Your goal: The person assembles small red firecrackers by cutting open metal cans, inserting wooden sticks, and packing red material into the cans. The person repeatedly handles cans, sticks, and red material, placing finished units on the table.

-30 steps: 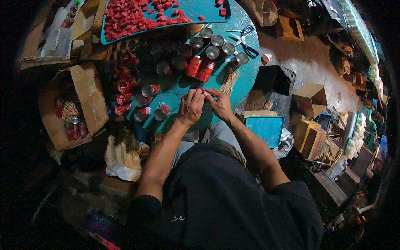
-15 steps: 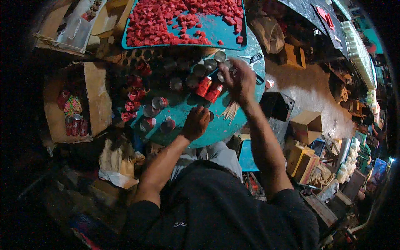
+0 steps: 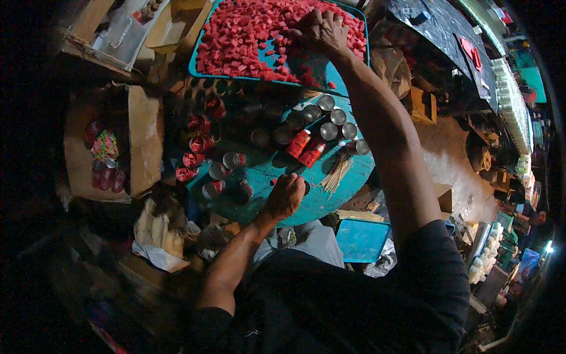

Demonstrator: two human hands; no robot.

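Fingers of the right hand (image 3: 325, 32) bend over red cubes (image 3: 239, 44), likely put near for easy reach; the left hand (image 3: 285, 197) curls; I can't tell either's grip.

Tray (image 3: 337, 76) is kinda bright blue, cubes (image 3: 236, 50) pinkish red, table (image 3: 330, 203) teal, sticks (image 3: 337, 172) pale tan, shirt (image 3: 354, 295) just black.

Wears a black short-sleeved shirt (image 3: 348, 301) with a small pale mark (image 3: 252, 333) near six o'clock, plus grey legwear (image 3: 318, 243).
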